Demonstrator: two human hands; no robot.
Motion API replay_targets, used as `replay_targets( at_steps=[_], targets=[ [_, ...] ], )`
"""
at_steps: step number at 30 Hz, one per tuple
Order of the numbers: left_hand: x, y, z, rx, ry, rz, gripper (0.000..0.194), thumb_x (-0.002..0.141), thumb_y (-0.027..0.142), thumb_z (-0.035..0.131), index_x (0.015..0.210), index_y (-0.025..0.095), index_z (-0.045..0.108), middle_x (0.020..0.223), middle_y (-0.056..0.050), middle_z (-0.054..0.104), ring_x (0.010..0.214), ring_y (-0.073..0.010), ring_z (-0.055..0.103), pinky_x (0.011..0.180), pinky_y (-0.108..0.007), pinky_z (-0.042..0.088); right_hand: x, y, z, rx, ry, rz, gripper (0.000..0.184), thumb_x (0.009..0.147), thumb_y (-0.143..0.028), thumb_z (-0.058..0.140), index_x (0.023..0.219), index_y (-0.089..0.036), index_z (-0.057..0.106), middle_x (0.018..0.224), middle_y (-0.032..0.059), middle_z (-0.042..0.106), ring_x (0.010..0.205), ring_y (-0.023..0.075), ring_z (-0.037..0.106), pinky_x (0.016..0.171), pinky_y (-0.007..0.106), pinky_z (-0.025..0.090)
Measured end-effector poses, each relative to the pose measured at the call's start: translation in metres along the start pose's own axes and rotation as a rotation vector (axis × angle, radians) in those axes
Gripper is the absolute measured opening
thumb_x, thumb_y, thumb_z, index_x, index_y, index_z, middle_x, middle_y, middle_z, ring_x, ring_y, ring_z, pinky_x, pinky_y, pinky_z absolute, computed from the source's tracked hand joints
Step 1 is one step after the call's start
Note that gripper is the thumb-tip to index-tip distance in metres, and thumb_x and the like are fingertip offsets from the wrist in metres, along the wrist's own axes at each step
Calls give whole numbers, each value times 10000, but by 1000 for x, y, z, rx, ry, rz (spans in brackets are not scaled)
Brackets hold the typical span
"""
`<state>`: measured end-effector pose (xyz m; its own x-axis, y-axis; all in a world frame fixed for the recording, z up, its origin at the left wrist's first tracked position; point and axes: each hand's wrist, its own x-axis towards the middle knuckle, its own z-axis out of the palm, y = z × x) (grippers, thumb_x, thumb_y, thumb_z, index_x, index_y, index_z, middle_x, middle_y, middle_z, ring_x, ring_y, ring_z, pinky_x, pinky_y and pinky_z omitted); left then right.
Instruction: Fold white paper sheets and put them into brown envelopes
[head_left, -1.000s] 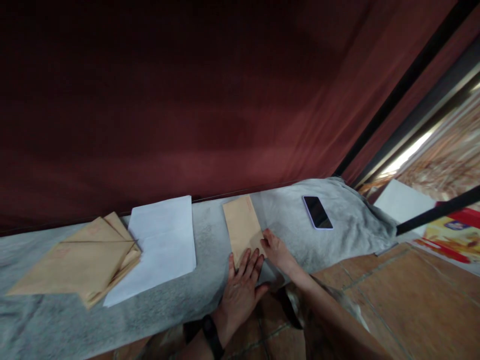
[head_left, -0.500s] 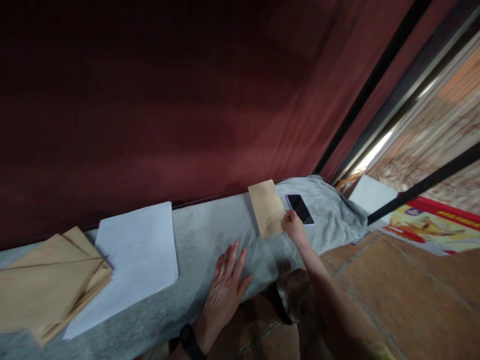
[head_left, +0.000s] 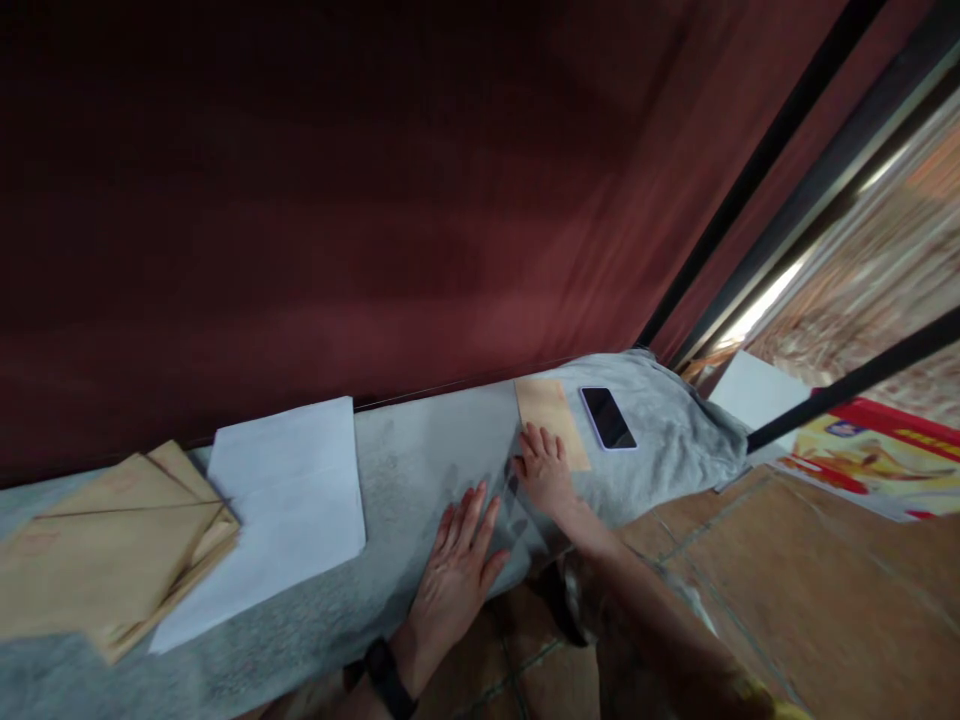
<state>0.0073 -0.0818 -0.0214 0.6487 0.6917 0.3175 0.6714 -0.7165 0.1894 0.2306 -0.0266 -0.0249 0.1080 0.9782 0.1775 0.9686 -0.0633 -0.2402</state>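
Note:
A small tan paper envelope lies flat on the grey cloth-covered bench. My right hand rests over its lower left part with fingers spread, touching it and hiding that corner. My left hand lies flat on the grey cloth to the left and nearer to me. Its fingers are stretched out and nothing is under them that I can see. A dark watch band is on the left wrist. Just right of the envelope lies a phone with a dark screen.
White paper sheets lie on the bench at left, partly under a pile of brown envelopes. A dark red curtain-like wall rises behind. Black poles and a printed red and yellow box are at right, above the tiled floor.
My right hand has let go of the envelope's right edge and moved left, now spread over its lower left part. The envelope, held slightly raised before, now lies flat. My left hand stays in place.

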Motion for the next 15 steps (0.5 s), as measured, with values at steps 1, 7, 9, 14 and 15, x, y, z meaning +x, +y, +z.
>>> replay_targets(
  at_steps=[1,7,9,14,15],
  targets=[
    [-1,-1,0,1,-7,-6,627,1039,415,406,1607,234,211,1671,-112,261,1520,-275,300,1195,-492,366,-1,2,0,-15,10,32,475,992,-279,436,1448,-182,524,1597,150,410,1473,370,329,1184,610,227],
    [-3,-11,-12,25,-46,-82,593,1032,478,403,1572,255,303,1664,-73,294,1524,-259,292,1242,-530,274,-5,27,0,-101,44,32,467,975,-268,417,1386,-117,580,1524,220,485,1413,388,418,1134,593,326],
    [-3,-22,-19,76,-19,-196,582,1030,453,406,1570,257,310,1651,-71,326,1525,-267,288,1250,-556,239,-4,30,6,-101,95,1,477,972,-288,423,1391,-112,571,1534,231,467,1423,392,401,1124,602,336],
    [-11,-62,-39,310,5,-687,614,999,368,430,1553,116,346,1596,-226,374,1499,-392,307,1163,-652,307,-4,16,23,-4,125,-154,452,965,-301,423,1364,-178,595,1534,160,486,1442,339,387,1125,553,373],
    [-14,-68,-42,347,-29,-762,617,990,372,447,1530,83,378,1574,-259,394,1474,-415,345,1129,-655,350,-4,11,26,17,118,-182,443,961,-297,423,1345,-179,610,1524,157,497,1435,334,397,1119,542,386]
  ],
)
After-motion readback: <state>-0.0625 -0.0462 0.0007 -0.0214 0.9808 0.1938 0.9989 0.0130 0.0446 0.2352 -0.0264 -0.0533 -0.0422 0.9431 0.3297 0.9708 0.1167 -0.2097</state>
